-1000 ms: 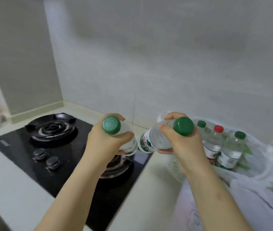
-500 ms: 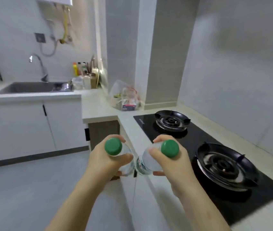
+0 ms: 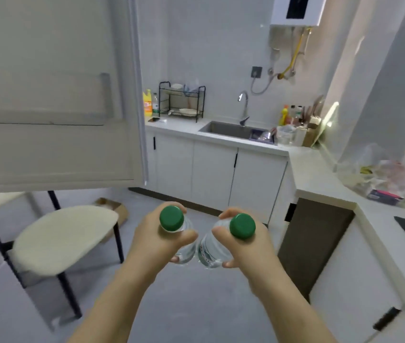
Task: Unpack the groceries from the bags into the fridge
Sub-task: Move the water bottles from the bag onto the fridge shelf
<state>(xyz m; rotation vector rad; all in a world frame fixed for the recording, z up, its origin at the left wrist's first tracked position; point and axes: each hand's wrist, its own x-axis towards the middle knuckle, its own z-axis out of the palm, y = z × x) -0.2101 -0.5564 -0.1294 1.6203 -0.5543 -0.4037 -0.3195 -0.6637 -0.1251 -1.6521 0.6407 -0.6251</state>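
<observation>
So it's a two-at-a-time run: the left hand (image 3: 156, 241) is wrapped tight round the left bottle (image 3: 171, 218) and the right hand (image 3: 246, 248) is clamped on the right bottle (image 3: 208, 251), thumbs across the front, green caps pointing up at the camera. Both bottles hang low over the floor, bases almost touching, nowhere near a shelf yet. Gripping the body rather than the cap makes sense to me, since smooth clear plastic probably slips easily. The big white panel on the left looks like the fridge door (image 3: 55, 144) swung open, which I guess is why both hands can be full: no handle to pull. The fridge's inside isn't in view. A bag (image 3: 379, 179) sits on the counter (image 3: 315, 174) far right, well apart, so I'd say there's plenty left to unpack. Mind the chair (image 3: 65, 238) just left of the path.
</observation>
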